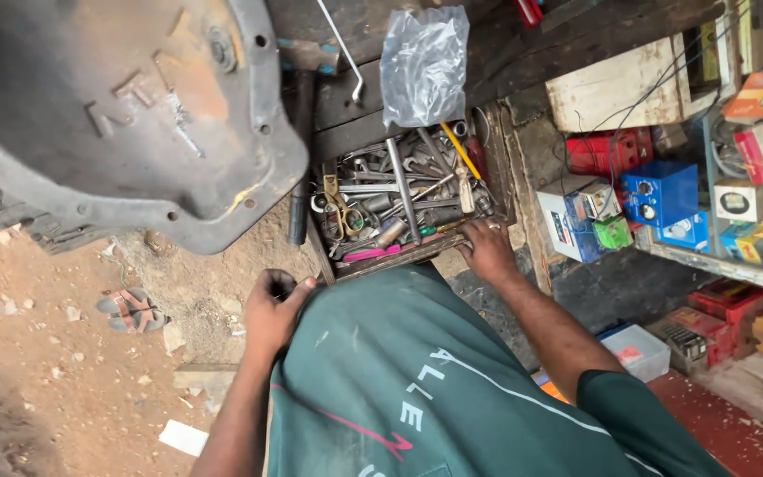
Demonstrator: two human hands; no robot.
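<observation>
Our right hand (487, 250) rests, fingers loosely curled, on the near rim of the open wooden tool drawer (496, 168) crammed with steel spanners (404, 190); our left hand (271, 309) curls half shut, holding nothing we can see.

Left hand (271, 311) curled low; right hand (487, 249) extended, palm down.

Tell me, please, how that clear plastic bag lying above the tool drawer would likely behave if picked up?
The plastic bag looks crumpled and thin, so probably floppy and light. Its glossy film may slip in a hand. It lies on the bench edge above the tool drawer, so a push could slide it in.
</observation>
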